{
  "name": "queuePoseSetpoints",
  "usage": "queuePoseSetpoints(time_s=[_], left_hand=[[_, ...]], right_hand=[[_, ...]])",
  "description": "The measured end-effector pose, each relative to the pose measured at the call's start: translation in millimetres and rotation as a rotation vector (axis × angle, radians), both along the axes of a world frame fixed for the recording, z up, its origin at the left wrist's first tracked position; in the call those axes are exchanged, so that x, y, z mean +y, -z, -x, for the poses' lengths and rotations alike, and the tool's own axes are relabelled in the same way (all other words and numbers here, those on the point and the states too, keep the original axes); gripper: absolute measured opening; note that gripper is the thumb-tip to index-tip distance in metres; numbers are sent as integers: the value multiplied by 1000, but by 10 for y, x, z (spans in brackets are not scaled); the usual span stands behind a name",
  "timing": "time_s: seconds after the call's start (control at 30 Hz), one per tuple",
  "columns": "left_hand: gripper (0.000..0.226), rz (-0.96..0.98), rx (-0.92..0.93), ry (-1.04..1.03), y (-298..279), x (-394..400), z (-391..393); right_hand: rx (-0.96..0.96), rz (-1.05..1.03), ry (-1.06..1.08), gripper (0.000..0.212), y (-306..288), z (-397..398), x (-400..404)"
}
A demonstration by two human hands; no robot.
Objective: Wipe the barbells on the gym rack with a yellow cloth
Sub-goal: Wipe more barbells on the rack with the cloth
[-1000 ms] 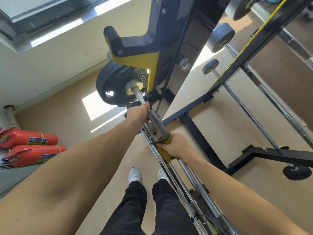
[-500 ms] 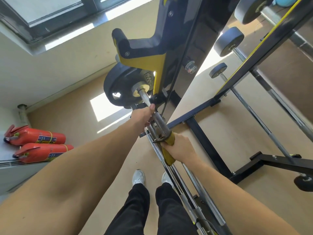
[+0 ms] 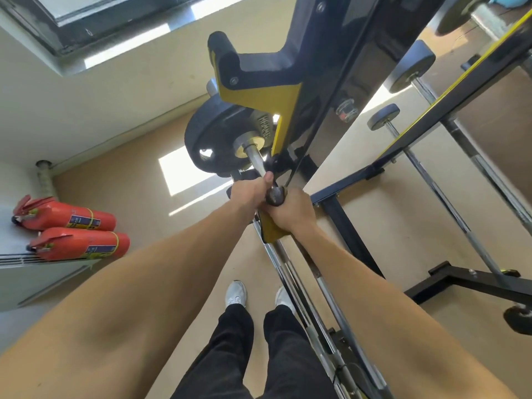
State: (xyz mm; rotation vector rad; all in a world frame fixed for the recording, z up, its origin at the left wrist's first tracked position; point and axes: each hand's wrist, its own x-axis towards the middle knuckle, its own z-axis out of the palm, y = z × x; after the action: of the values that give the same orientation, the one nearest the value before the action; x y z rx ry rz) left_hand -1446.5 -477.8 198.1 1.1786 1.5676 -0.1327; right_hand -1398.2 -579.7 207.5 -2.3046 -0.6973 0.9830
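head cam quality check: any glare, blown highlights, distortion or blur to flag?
Head view: strong wide-angle distortion, rack upright and forearms bow outward; sun patch on floor and window sill strip blown out; specular glare on the barbell near the weight plate; hands and yellow cloth acceptably sharp, slight softness at frame edges.

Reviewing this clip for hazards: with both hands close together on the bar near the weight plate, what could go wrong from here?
1. The right hand, gripping the yellow cloth around the chrome barbell shaft, sits against the left hand; another push up the bar could jam the fingers together.
2. The black round weight plate and the yellow-and-black rack hook lie just ahead, a possible pinch point.
3. The cloth's loose tail may snag on the bars below.
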Motion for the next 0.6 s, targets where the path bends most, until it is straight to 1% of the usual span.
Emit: queuePoseSetpoints(time_s=[0.1, 0.13, 0.2, 0.27, 0.3, 0.37, 0.4, 0.47, 0.53, 0.6], left_hand=[[58, -9, 7, -15, -27, 25, -6], [56, -7, 7, -18, -36, 30, -1], [50, 10, 3, -7, -45, 19, 22], [54, 3, 6, 1, -40, 6, 42], [55, 5, 9, 4, -37, 8, 48], [51, 4, 4, 13, -7, 23, 52], [48, 2, 0, 17, -12, 30, 47], [47, -2, -3, 11, -13, 31, 26], [54, 6, 7, 10, 0, 13, 24], [55, 27, -6, 5, -3, 14, 35]], right_hand=[[-63, 19, -64, 31, 41, 3, 191], [-78, 28, -92, 30, 70, 26, 165], [-75, 82, -128, 36, 125, 70, -39], [3, 192, -136, 42, 177, 104, -439], [66, 251, -138, 42, 199, 118, -678], [144, 327, -171, 40, 205, 143, -1062], [160, 326, -168, 40, 217, 137, -1128], [145, 260, -134, 41, 219, 97, -957], [69, 187, -106, 46, 149, 78, -559], [0, 123, -89, 44, 61, 56, -85]])
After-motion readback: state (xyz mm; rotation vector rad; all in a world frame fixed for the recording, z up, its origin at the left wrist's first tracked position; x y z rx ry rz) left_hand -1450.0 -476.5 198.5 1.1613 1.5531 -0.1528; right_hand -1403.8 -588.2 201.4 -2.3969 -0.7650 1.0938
